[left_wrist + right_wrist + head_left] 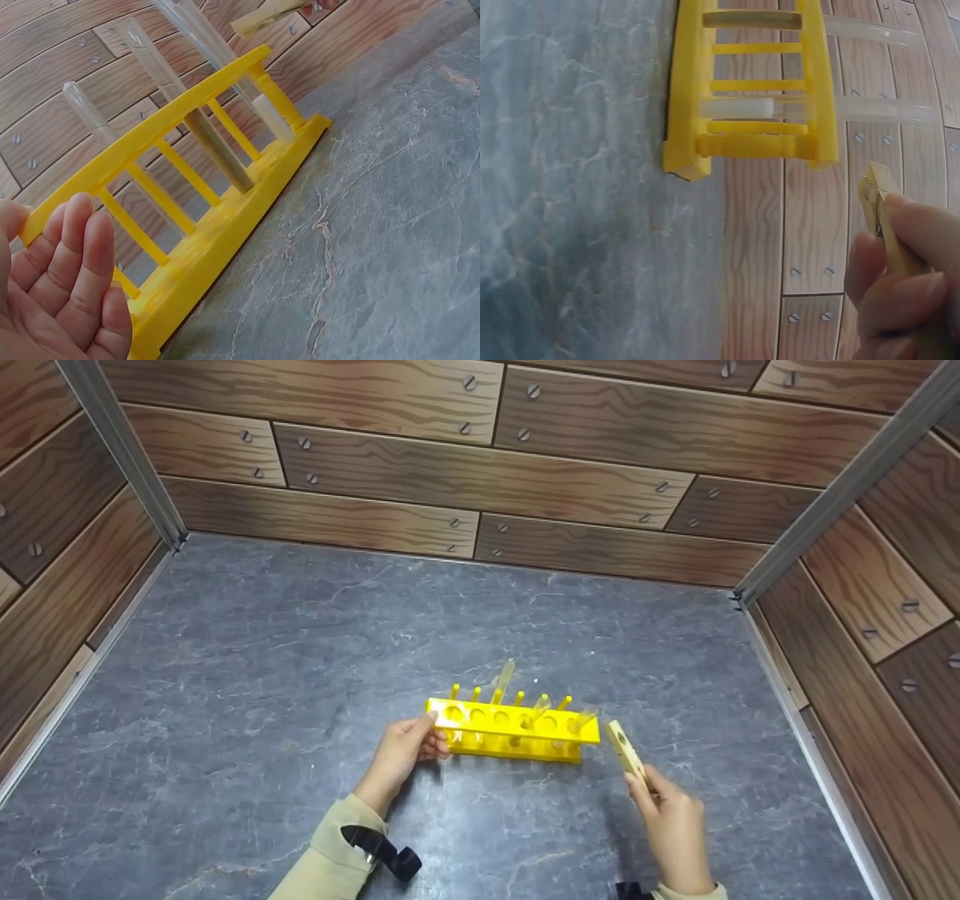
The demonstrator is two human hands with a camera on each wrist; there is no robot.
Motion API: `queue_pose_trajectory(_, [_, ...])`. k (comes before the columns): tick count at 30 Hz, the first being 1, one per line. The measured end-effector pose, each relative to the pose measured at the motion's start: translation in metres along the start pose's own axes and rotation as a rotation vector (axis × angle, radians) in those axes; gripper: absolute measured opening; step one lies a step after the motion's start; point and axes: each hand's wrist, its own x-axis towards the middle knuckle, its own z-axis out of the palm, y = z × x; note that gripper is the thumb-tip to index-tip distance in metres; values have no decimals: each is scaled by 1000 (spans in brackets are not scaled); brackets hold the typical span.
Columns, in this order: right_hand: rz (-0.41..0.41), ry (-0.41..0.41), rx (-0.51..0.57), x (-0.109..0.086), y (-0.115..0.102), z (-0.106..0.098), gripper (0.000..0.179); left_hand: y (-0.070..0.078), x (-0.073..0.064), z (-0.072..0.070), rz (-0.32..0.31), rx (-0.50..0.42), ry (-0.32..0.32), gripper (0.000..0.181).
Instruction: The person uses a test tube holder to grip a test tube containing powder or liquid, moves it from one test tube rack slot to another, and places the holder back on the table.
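Note:
A yellow test tube rack [487, 725] stands upright on the grey table. My left hand [397, 754] pinches the left end of its top plate, thumb above and fingers [94, 251] below. Three clear test tubes stand in the rack. The tube nearest its right end holds something white [272, 116], another holds brown contents [219, 150], and a third tube [506, 675] towards the back looks colourless. Just off the rack's right end, my right hand [675, 817] grips a wooden test tube holder [626, 754] between thumb and fingers. The holder's tip points up towards the rack, apart from the tubes.
The grey marbled table [315, 637] extends around the rack. Wood-patterned walls [390, 472] enclose it at the back and both sides, with metal posts [832, 495] at the corners. A black wrist strap [379, 847] sits on the left sleeve.

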Motion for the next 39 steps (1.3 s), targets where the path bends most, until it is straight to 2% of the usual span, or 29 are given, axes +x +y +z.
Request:
queue_pose_trajectory(8, [49, -20, -19, -1, 8, 6, 19, -23, 14, -5, 11, -11, 20, 38])
queue_pose_trajectory(11, [56, -31, -28, 0, 11, 8, 20, -27, 17, -5, 10, -3, 26, 38])
queue_pose_trajectory(16, [63, -49, -30, 1, 16, 11, 24, -28, 17, -6, 12, -2, 24, 39])
queue_pose_trajectory(22, [59, -55, -54, 2, 22, 13, 17, -25, 17, -5, -2, -20, 14, 39])
queue_pose_trajectory(31, [78, -92, -83, 5, 30, 14, 18, -2, 2, -1, 8, -4, 0, 37])
queue_pose_trajectory(34, [86, -108, -94, 7, 31, 14, 19, -6, 5, -3, 5, -8, 0, 37])
queue_pose_trajectory(39, [74, -115, -101, 8, 33, 14, 22, -23, 15, -6, -2, -17, 7, 38])
